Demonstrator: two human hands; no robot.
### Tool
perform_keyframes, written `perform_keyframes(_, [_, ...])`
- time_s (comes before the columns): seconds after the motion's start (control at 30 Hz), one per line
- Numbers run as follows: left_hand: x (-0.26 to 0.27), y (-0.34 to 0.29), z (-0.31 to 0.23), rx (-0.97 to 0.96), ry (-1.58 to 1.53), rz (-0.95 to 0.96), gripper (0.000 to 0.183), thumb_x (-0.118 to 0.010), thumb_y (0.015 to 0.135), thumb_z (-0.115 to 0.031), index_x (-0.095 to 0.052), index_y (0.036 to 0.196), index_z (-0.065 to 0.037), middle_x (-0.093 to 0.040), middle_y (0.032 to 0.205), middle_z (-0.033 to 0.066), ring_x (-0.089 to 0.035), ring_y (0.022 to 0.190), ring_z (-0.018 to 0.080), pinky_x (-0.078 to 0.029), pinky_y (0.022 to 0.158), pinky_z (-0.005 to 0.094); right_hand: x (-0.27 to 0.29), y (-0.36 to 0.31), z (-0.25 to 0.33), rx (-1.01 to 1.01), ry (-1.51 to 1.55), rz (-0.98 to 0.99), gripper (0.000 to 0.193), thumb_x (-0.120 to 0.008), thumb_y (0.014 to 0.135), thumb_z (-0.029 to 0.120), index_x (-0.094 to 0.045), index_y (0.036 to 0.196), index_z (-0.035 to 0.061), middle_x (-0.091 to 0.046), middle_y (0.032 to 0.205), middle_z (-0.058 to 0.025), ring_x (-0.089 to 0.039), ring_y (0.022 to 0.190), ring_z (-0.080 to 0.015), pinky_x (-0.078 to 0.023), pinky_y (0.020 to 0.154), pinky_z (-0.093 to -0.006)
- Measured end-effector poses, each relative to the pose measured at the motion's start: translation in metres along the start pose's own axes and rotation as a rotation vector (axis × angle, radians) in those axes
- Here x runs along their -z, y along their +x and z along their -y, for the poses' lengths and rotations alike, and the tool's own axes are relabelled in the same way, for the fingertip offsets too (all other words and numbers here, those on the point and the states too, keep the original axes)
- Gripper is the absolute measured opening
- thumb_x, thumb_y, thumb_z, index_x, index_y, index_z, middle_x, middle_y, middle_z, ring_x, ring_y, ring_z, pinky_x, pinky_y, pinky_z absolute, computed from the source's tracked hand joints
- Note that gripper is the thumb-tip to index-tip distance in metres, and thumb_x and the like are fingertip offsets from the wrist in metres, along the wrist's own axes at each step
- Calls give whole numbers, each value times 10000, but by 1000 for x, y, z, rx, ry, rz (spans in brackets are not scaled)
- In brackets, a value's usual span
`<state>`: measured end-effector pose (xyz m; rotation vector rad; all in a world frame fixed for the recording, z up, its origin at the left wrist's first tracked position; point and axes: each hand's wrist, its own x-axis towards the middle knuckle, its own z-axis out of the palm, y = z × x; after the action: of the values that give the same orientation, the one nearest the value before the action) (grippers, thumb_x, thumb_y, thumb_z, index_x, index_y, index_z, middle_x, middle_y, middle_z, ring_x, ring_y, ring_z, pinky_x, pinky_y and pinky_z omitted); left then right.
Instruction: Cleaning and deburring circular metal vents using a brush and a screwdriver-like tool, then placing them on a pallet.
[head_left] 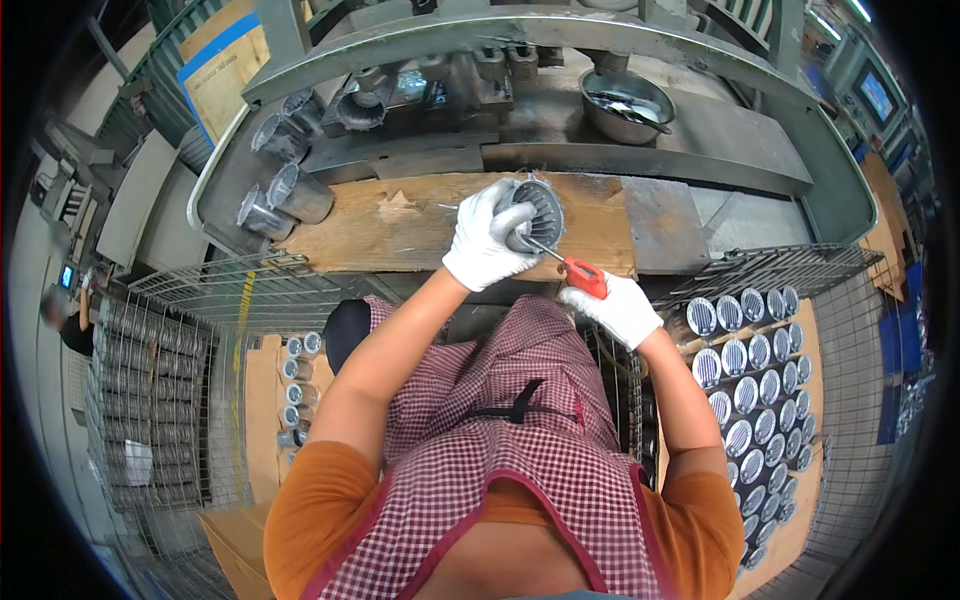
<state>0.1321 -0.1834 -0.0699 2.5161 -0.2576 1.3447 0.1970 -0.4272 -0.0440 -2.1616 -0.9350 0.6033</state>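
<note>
Left hand (487, 240), white-gloved: fingers wrapped around a round finned metal part (533, 213), holding it on edge over the wooden board (400, 228) on the tabletop (740, 150). Right hand (618, 308), white-gloved: fingers closed on a red-handled tool (582, 276) whose thin metal tip touches the part's lower edge. Surroundings: several like metal cylinders (283, 190) at the board's left end, a metal bowl (626, 104) behind, rows of finned parts (752, 395) in a wire bin at right.
</note>
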Motion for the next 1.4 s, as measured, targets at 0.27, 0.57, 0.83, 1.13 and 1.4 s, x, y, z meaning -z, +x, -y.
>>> perform_keyframes(0.27, [6,-7,6,49,-116,-14,745,-918,457,-338,-553,1080,-152,-521,1251,218,-549,1092,394,-452,923,467,-4,10,14,-23,-55,1,602,-597,810,610,-643,1115,93,-677,967,-172,-636,912,-360,-486,804,-384])
perform_keyframes(0.57, [48,6,44,474,-296,241,452,-689,783,-299,-595,1161,-69,-598,1183,185,-595,1075,337,-471,934,416,127,-13,-83,-41,127,-1054,499,-681,869,382,-583,1221,42,-671,924,-75,-595,810,-116,-478,790,-277])
perform_keyframes(0.83, [64,7,98,1039,-404,11,496,-408,992,-497,-574,1237,-99,-623,774,65,-568,678,124,-476,660,285,155,-23,-191,-399,-254,-1390,720,-643,837,497,-489,1308,-25,-544,1268,-249,-541,1161,-376,-415,1001,-416])
perform_keyframes(1.13, [43,-26,106,1044,-329,-159,332,-546,959,-312,-622,1138,-43,-684,928,93,-626,754,144,-494,728,291,110,53,-49,181,-369,-1193,494,-718,803,235,-583,1233,32,-656,1099,-172,-623,1013,-317,-473,898,-388])
perform_keyframes(1.4, [56,-12,92,871,-102,-40,292,-542,943,-279,-666,1076,-50,-679,1058,137,-641,979,307,-482,881,370,150,170,-21,-68,-570,-806,429,-628,831,448,-669,1109,124,-666,1015,-193,-635,944,-369,-493,837,-443])
